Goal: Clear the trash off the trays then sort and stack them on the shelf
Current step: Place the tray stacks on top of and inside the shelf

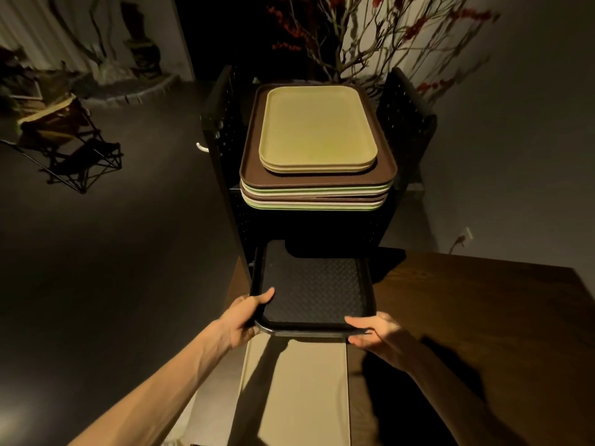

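Nearest us, a beige tray (309, 391) is lying on the surface (483, 317). Just beyond it, we are gripping a black tray (312, 284) with both hands: left hand (248, 317) clasping its near-left corner, right hand (376, 333) clasping its near-right edge. Its far end is reaching under the black shelf (222, 123). Farther off, stacked trays (317, 194) are sitting on top, with olive trays (318, 130) uppermost.

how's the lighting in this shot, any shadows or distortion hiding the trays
Head view: dim and warm, lit from near the camera; the pale trays on the stack are clearest, the black tray held by the left hand and right hand shows little texture; arm shadows cross the beige tray below; wide-angle bending at edges.
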A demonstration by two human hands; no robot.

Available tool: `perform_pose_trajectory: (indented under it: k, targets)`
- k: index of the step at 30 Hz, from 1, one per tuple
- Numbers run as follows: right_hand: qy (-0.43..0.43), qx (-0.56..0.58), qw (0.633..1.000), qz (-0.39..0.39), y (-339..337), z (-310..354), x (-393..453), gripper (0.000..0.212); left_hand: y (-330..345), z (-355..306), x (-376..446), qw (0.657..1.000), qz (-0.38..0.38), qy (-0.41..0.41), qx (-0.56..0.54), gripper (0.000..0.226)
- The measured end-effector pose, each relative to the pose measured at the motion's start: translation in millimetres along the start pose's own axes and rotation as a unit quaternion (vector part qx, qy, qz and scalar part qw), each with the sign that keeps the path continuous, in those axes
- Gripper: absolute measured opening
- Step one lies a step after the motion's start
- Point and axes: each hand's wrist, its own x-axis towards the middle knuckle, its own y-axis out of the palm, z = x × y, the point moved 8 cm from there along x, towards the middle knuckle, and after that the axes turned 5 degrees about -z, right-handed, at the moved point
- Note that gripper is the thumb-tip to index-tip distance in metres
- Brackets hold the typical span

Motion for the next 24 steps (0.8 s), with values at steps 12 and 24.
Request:
perform_pose_trajectory:
  k: [12, 24]
  targets:
    - [0.005, 0.024, 0.992, -0.124, 16, 28, 29, 0.034, -20, -27, 25, 0.996, -0.091, 0.013, -0.019, 0.092]
    - [-0.021, 0.042, 0.995, -0.086, 25, 46, 35, 0.045, -10, -35, 39, 0.994, -0.095, 0.013, -0.052, 0.075]
